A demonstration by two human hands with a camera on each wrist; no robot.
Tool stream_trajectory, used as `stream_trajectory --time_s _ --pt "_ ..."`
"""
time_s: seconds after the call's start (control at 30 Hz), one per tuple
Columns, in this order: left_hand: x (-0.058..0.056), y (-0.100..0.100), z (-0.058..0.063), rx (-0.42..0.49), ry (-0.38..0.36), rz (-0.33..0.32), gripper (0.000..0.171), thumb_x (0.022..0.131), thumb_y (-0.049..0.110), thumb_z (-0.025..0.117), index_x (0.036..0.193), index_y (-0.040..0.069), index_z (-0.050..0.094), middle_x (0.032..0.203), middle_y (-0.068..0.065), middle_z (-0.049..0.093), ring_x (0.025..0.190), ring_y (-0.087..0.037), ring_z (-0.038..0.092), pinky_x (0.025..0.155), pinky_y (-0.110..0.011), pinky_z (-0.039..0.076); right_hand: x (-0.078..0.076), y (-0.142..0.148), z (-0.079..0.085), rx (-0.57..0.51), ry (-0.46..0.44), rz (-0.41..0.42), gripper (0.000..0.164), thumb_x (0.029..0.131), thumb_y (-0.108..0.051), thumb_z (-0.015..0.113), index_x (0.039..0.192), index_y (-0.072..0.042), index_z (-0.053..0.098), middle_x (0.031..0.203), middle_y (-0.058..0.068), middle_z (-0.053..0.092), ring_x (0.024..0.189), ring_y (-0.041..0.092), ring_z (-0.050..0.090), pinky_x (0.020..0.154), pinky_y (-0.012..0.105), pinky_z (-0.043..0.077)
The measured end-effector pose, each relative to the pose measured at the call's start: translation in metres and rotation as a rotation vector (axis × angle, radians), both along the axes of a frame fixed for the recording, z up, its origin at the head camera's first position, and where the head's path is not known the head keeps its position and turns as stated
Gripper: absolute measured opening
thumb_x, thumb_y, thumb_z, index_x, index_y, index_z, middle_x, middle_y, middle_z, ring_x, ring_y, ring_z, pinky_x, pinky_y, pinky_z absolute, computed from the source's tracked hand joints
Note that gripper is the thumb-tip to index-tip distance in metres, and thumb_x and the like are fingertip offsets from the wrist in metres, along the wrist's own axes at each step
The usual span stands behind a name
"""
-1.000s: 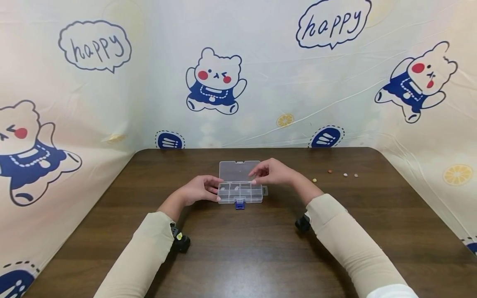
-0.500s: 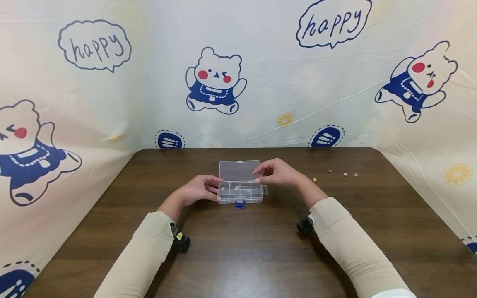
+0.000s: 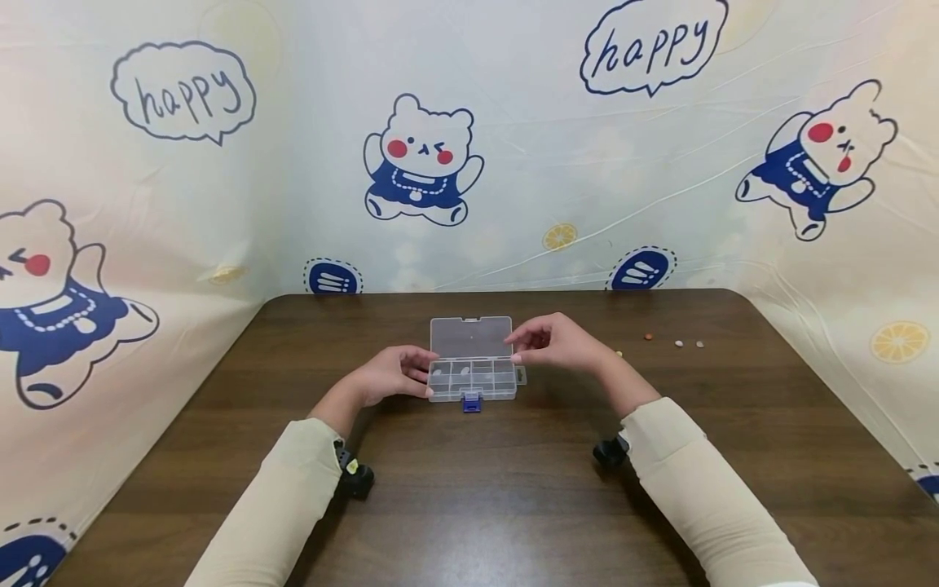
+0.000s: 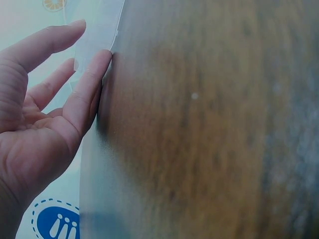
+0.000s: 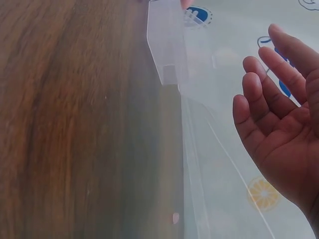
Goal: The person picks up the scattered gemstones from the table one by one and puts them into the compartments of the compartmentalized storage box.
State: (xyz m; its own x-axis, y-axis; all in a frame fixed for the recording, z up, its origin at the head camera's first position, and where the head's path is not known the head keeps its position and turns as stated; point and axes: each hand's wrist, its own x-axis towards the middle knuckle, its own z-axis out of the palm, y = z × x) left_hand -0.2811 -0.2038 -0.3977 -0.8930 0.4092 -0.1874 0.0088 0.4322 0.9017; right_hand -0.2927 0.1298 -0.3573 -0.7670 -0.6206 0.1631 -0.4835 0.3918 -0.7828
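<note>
The clear box (image 3: 482,390) sits on the worktop (image 3: 469,497), its lid (image 3: 471,337) open at the back and its blue latch (image 3: 472,404) at the front. Pale pieces (image 3: 465,371) lie in back-row compartments. The left hand (image 3: 385,377) rests its extended fingers and thumb against the box's left end. The right hand (image 3: 555,342), fingers loosely bent and spread, holds nothing visible just beside the right edge. Beyond it lie an orange bead (image 3: 649,337) and two pale ones (image 3: 679,344).
</note>
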Motion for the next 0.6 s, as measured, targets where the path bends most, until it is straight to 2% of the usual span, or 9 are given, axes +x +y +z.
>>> stream_trajectory --time_s 0.17,0.37,0.6 --pt "0.0 0.001 0.001 -0.009 0.004 0.007 0.064 0.076 0.001 0.082 0.134 0.0 0.054 0.123 -0.019 0.055 0.109 -0.029 0.058 0.09 -0.036 0.053 0.003 0.004 0.001 0.012 -0.01 -0.03 0.03 0.085 -0.013 0.077 0.112 -0.003 0.071 0.087 0.007 0.067 0.077 0.024 0.057 0.067 0.029 0.049" --pt "0.001 0.001 0.001 -0.013 -0.006 0.024 0.064 0.075 0.001 0.083 0.133 0.004 0.056 0.122 -0.016 0.056 0.107 -0.028 0.059 0.09 -0.035 0.053 0.006 0.009 0.0 0.035 -0.013 -0.046 0.033 0.085 -0.009 0.076 0.114 0.003 0.068 0.092 0.01 0.066 0.083 0.029 0.057 0.074 0.038 0.051" --pt "0.002 0.001 0.002 -0.017 -0.001 0.024 0.064 0.075 0.002 0.083 0.133 0.004 0.055 0.122 -0.016 0.056 0.108 -0.028 0.058 0.09 -0.036 0.053 0.01 0.02 0.0 0.008 0.021 -0.054 0.032 0.084 -0.017 0.079 0.113 -0.007 0.07 0.096 0.007 0.067 0.086 0.023 0.059 0.077 0.038 0.052"
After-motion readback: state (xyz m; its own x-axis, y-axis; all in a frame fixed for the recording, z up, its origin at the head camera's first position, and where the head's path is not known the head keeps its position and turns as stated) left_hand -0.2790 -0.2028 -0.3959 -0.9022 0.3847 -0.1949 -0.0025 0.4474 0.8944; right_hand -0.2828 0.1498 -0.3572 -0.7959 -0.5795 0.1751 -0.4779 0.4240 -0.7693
